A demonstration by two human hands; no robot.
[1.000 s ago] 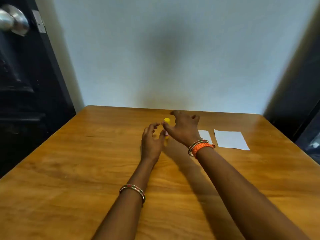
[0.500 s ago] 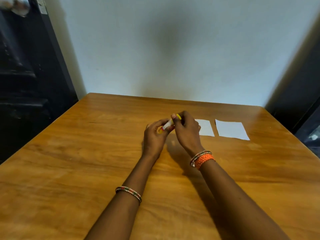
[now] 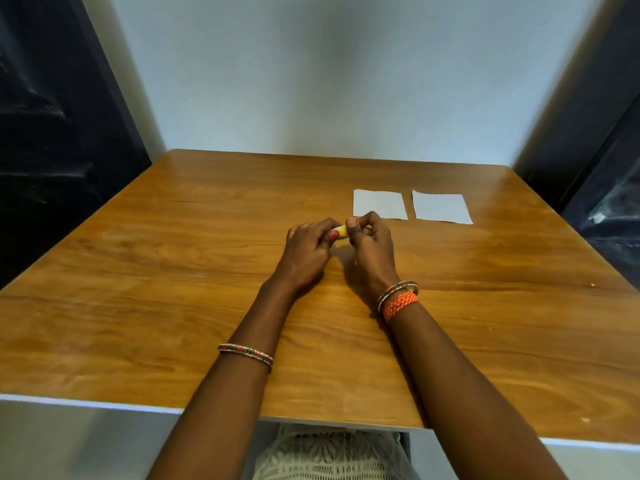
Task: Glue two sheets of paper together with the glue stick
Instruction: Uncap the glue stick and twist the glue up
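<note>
Table point(image 3: 173, 306): two paper sheets, left sheet point(image 3: 379, 203) and right sheet point(image 3: 441, 208), flat, side by side, apart, no glue visible yet. Left hand point(image 3: 306, 252) and right hand point(image 3: 372, 244) both pinch glue stick point(image 3: 341, 232) just short of the sheets. Axis roughly horizontal, left-right; cap end hidden. Likely uncapping; gluing and joining remain.

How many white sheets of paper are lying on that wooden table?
2. One white sheet of paper lies just beyond the right hand; the other sheet lies beside it, further right. They don't touch.
</note>
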